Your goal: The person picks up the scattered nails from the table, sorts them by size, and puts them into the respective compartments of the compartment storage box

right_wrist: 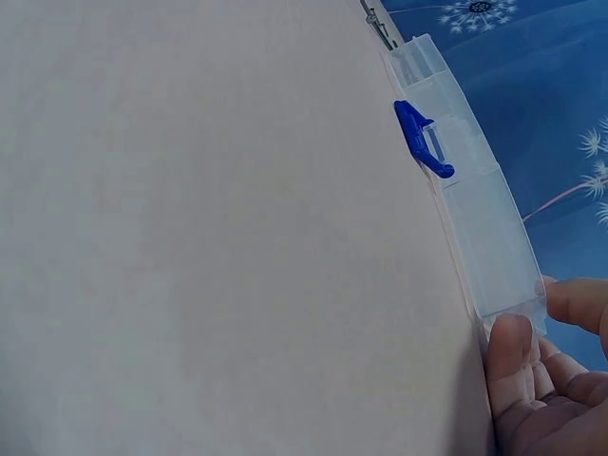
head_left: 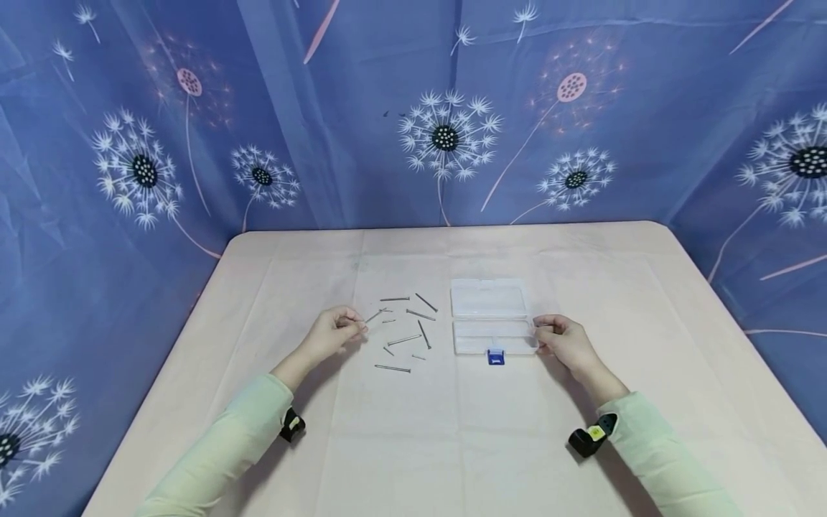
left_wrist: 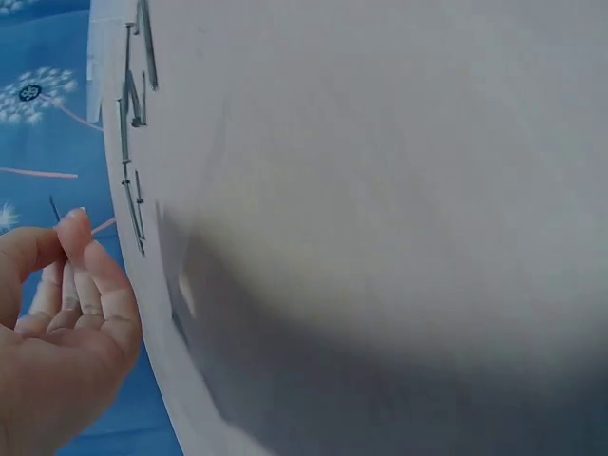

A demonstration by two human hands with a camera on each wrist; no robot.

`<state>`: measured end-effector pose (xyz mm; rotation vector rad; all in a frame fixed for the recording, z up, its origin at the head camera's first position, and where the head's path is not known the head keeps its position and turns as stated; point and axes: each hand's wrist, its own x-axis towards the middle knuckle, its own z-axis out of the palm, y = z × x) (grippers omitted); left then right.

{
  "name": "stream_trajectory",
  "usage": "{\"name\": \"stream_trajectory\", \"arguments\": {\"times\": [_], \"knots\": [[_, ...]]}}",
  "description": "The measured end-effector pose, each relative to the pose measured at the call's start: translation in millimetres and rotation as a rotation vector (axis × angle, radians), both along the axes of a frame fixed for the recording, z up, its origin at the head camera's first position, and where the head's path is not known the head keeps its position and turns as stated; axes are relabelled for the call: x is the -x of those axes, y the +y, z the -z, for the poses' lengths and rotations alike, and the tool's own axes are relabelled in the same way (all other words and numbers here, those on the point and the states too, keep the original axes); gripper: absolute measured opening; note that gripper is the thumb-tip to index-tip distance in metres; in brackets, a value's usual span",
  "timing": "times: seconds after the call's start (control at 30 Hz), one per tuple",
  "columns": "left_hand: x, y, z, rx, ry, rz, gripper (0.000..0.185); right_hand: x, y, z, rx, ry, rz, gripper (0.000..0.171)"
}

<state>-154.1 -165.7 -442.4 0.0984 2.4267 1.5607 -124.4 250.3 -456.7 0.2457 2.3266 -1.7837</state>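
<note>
Near the table (head_left: pixel 258 445) middle, the left hand (head_left: pixel 331 334) pinches one nail (head_left: pixel 373 314) in its grip, while the right hand (head_left: pixel 563 341) clamps the open plastic box (head_left: pixel 492 336) by its right end.

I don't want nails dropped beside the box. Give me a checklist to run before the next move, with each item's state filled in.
1. Clear plastic box lid open: ok, it lies flat behind the tray.
2. Right hand steadying the box: ok, fingers pinch its right end.
3. Left hand has a nail: ok, fingertips pinch one end.
4. Tray free of nails: cannot tell, the plastic is too pale to read.
5. Loose nails within reach: ok, scattered between the hands.
6. Blue latch out of the way: ok, it hangs at the front edge.
</note>
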Motion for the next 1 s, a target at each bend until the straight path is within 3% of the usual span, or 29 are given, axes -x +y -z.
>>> {"name": "stream_trajectory", "arguments": {"times": [0.2, 0.53, 0.83, 1.0], "knots": [[1.1, 9.4, -1.9, -0.096, 0.057, 0.043, 0.021, 0.1, 0.8, 0.0, 0.016, 0.008, 0.024, 0.043], [3.2, 33.8, -10.7, -0.148, 0.14, 0.116, 0.021, -0.7, 0.1, 4.4, 0.012, 0.015, 0.057, 0.041], [8.2, 68.5, -5.3, -0.164, 0.109, 0.138, 0.019, -1.5, -3.2, 1.8, 0.041, 0.008, 0.077, 0.043], [8.9, 85.8, -7.3, -0.108, 0.095, 0.148, 0.017, -2.6, -3.2, 2.6, 0.029, 0.003, 0.091, 0.042]]}}
